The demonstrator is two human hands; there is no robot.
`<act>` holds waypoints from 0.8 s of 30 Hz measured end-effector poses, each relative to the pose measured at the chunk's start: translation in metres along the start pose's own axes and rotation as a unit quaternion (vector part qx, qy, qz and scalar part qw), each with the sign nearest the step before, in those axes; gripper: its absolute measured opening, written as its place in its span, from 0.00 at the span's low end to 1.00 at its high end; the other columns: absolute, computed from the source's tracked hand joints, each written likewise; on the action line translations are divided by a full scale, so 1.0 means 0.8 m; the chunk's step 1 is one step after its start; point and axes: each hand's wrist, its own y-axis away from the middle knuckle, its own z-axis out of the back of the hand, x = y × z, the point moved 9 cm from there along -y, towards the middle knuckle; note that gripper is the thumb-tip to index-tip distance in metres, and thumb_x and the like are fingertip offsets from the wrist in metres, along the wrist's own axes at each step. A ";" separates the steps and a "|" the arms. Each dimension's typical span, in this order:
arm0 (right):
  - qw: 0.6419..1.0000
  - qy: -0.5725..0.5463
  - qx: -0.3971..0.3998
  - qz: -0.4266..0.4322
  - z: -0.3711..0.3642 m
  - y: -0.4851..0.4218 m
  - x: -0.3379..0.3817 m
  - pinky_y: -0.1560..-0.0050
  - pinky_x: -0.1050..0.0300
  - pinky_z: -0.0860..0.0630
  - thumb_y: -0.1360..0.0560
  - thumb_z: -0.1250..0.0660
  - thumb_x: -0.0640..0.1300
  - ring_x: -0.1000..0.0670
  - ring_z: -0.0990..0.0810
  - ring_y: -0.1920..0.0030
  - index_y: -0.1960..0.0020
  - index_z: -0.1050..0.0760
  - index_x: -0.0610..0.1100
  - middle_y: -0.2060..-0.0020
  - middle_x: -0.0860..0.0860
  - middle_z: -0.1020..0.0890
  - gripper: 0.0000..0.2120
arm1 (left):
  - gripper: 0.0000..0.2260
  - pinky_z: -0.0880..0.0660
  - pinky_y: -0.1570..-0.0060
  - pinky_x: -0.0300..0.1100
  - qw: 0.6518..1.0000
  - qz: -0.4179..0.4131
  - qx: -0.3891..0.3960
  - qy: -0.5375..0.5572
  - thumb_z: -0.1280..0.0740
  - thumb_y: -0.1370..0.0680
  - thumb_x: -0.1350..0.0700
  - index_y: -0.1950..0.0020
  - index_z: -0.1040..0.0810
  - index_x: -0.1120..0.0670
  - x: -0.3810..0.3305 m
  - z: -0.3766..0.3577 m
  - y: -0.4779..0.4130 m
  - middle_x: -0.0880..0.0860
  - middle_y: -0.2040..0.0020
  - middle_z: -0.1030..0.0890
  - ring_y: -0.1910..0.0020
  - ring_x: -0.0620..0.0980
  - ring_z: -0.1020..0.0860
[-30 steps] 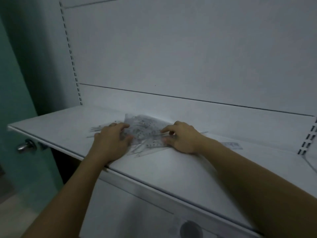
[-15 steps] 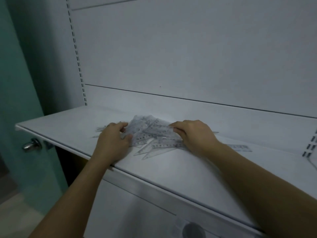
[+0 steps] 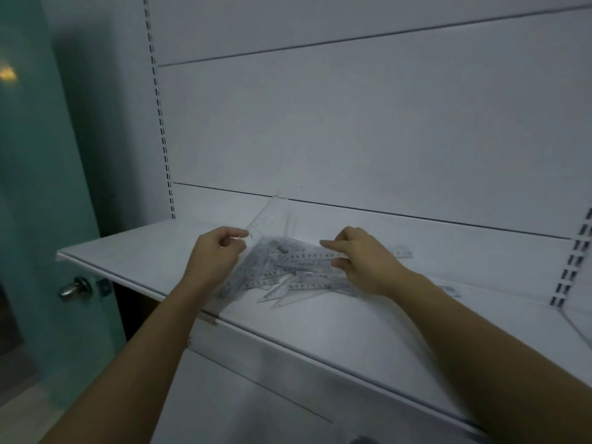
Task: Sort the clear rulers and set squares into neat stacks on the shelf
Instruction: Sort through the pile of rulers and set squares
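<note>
A jumbled pile of clear rulers and set squares (image 3: 288, 270) lies on the white shelf (image 3: 336, 328). My left hand (image 3: 214, 257) pinches a clear set square (image 3: 272, 219) by its lower corner and holds it tilted up above the pile, its tip near the back panel. My right hand (image 3: 365, 261) pinches the end of a clear ruler (image 3: 317, 255) that lies across the top of the pile. A separate ruler (image 3: 402, 252) rests behind my right hand.
The white back panel (image 3: 352, 129) rises right behind the pile, with slotted uprights at left (image 3: 160, 123) and right (image 3: 576, 261). A teal door with a metal knob (image 3: 75, 288) stands at the left. Another clear piece (image 3: 450, 289) lies by my right forearm.
My left hand has lifted a set square out of the pile and tilted it upward. My right hand shifted from pressing on the pile to pinching a ruler's end.
</note>
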 end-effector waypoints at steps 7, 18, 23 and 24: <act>0.999 -0.001 -0.036 -0.031 0.087 0.026 -0.028 0.45 0.60 0.32 0.26 0.29 0.45 0.52 0.25 0.44 0.37 0.23 0.50 0.44 0.53 0.21 0.17 | 0.07 0.26 0.65 0.41 0.989 -0.050 0.134 -0.045 0.38 0.22 0.63 0.50 0.24 0.52 -0.062 -0.067 0.004 0.55 0.60 0.18 0.66 0.48 0.23; 0.967 -0.007 -0.007 -0.256 0.189 0.237 -0.201 0.57 0.62 0.26 0.28 0.27 0.48 0.55 0.22 0.60 0.37 0.25 0.52 0.58 0.56 0.20 0.20 | 0.11 0.33 0.63 0.32 0.924 -0.242 0.275 -0.109 0.31 0.24 0.49 0.43 0.23 0.48 -0.201 -0.296 0.094 0.44 0.58 0.23 0.63 0.40 0.27; 0.910 -0.055 -0.144 -0.385 0.273 0.359 -0.288 0.70 0.70 0.28 0.25 0.30 0.46 0.55 0.18 0.66 0.57 0.18 0.47 0.66 0.52 0.16 0.04 | 0.13 0.34 0.64 0.28 0.897 -0.304 0.314 -0.065 0.29 0.26 0.53 0.42 0.22 0.50 -0.285 -0.393 0.159 0.43 0.60 0.24 0.64 0.39 0.27; 0.891 -0.073 -0.175 -0.413 0.289 0.386 -0.304 0.72 0.70 0.28 0.26 0.30 0.45 0.54 0.17 0.67 0.58 0.18 0.45 0.66 0.50 0.15 0.04 | 0.13 0.34 0.64 0.28 0.893 -0.314 0.319 -0.056 0.29 0.26 0.53 0.42 0.22 0.50 -0.302 -0.412 0.174 0.44 0.59 0.24 0.64 0.39 0.27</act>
